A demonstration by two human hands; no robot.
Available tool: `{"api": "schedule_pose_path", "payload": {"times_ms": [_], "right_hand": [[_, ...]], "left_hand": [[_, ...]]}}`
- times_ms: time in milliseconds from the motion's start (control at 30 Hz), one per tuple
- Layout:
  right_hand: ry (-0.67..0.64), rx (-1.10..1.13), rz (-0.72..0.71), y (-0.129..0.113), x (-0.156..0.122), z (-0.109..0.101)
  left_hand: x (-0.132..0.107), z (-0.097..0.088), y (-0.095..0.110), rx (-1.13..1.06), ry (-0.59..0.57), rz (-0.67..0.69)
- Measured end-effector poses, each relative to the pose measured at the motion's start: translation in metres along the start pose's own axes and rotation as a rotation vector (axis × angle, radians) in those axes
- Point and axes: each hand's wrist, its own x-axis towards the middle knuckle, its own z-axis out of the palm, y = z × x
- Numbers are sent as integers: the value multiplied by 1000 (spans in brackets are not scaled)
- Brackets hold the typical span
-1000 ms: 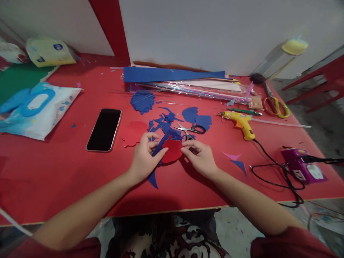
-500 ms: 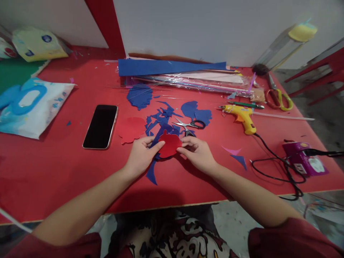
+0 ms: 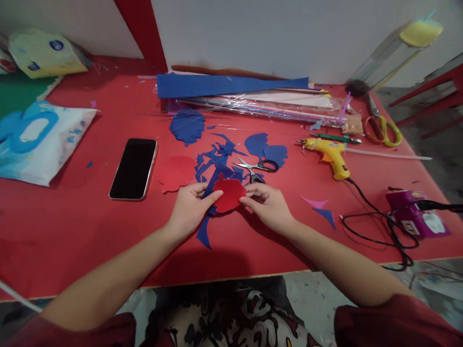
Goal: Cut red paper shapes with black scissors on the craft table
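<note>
A glossy red cutout (image 3: 229,196) with a wavy edge is held level between both hands, low over the table. My left hand (image 3: 192,206) pinches its left edge, thumb on top. My right hand (image 3: 268,207) pinches the right edge between thumb and fingers. Dark blue material shows just beneath the cutout; whether it is held too, I cannot tell. Small scissors (image 3: 257,167) with black handles lie partly spread beyond the right hand. Blue scraps (image 3: 217,156) are heaped behind the cutout. Another red cutout (image 3: 177,171) lies beyond the left hand.
A phone (image 3: 133,168) lies at left near a wipes pack (image 3: 47,140). Blue cut shapes (image 3: 187,126) and wrapped sheets and sticks (image 3: 253,106) are farther back. At right are a yellow glue gun (image 3: 331,154), its cord, a purple box (image 3: 415,214) and larger scissors (image 3: 381,127).
The camera view has shifted slightly, so things at the right appear farther right. Both hands keep their hold on the red cutout, with hardly any visible movement.
</note>
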Motion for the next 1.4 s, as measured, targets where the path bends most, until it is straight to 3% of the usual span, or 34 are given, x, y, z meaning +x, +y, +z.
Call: {"api": "schedule_pose_path", "payload": {"times_ms": [333,533,633,1067,1200,1333,1400], "right_hand": [[-15,-33,-24,0,0,0],[-8,-134,-61,-2,-2,-3],[-15,-166,-89,-5,-3,-3],[-59,-211,-117,-7,-5,1],[-54,-412,-220,-9,-2,-5],[132,-795,-433,-9,11,-23],[203,-983,-448,-6,18,-33]], "left_hand": [[-1,0,3,31,-2,15],[-3,2,5,45,-68,-65],[-3,3,4,16,-85,-42],[-2,6,-1,-86,-19,-15],[0,2,0,-56,-14,-23],[3,-2,1,-66,11,-54],[5,-3,1,-73,9,-69]]}}
